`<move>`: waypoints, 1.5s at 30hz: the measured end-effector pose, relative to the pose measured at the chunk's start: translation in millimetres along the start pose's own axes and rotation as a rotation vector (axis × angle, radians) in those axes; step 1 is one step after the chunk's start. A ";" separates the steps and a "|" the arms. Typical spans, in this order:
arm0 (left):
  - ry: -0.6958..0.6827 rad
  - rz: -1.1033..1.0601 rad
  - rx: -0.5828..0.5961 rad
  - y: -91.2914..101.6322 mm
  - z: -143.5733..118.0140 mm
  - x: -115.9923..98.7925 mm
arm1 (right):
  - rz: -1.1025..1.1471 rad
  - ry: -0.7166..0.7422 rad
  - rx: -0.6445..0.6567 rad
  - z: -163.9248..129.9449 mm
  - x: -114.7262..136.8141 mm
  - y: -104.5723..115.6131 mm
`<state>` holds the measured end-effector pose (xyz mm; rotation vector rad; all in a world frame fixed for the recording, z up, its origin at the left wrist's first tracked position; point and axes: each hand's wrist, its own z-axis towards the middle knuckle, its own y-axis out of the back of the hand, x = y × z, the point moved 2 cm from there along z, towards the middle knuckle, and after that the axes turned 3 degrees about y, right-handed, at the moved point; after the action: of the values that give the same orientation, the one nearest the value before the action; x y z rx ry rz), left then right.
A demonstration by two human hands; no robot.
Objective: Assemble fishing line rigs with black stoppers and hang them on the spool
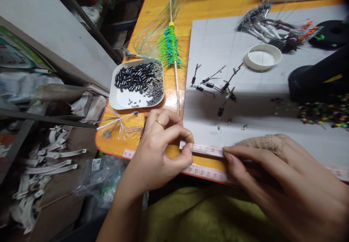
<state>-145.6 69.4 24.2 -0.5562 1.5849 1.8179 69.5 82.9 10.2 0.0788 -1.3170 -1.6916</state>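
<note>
My left hand (160,144), with a ring on one finger, pinches thumb and index finger together at the left part of a printed measuring tape strip (207,149). My right hand (275,169) has its thumb and forefinger pressed together at the strip's 67 mark; a finger behind is wrapped in beige tape (263,144). Whatever the fingertips hold is too small or thin to make out. Beyond them, several small black-cylinder pieces with orange-tipped stems (209,85) lie on a white sheet (207,49). A few tiny grey bits (218,128) are nearer my hands.
Left on the yellow table (152,9) stands a white tray (117,102) of black cylinders and grey beads. A stick (176,85) bears green and blue pieces. Right are a round dish (261,67), a black stand (302,82) and coloured beads (321,113). Tape (209,173) lines the edge.
</note>
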 end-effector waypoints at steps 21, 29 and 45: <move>-0.004 -0.041 0.003 0.9 0.3 1.5 | 0.001 0.031 -0.008 -6.5 -5.9 -2.4; -0.030 -0.032 -0.013 -0.9 -0.5 4.3 | -0.022 0.049 -0.038 -2.7 -3.9 -2.6; -0.371 -0.086 -0.316 -47.7 -51.4 -49.7 | 1.486 -0.513 0.068 -35.7 15.7 8.9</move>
<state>-82.2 11.8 16.0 -0.3890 1.0232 1.9830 86.6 46.7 9.6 -1.0862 -1.2013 -0.3612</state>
